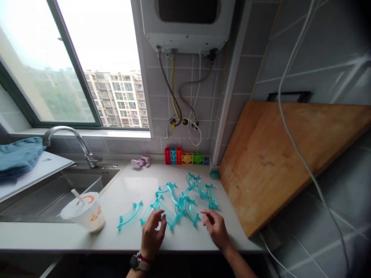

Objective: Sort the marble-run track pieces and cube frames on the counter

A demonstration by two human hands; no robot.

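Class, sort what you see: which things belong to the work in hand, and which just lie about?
In the work:
- teal pieces, near the left hand and right hand

Lying about, it seems:
- coloured blocks
- lidded cup
- wooden board
- blue cloth
- pinkish bundle

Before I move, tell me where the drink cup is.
In the head view, the drink cup stands on the counter, left of the left hand, beside the sink.
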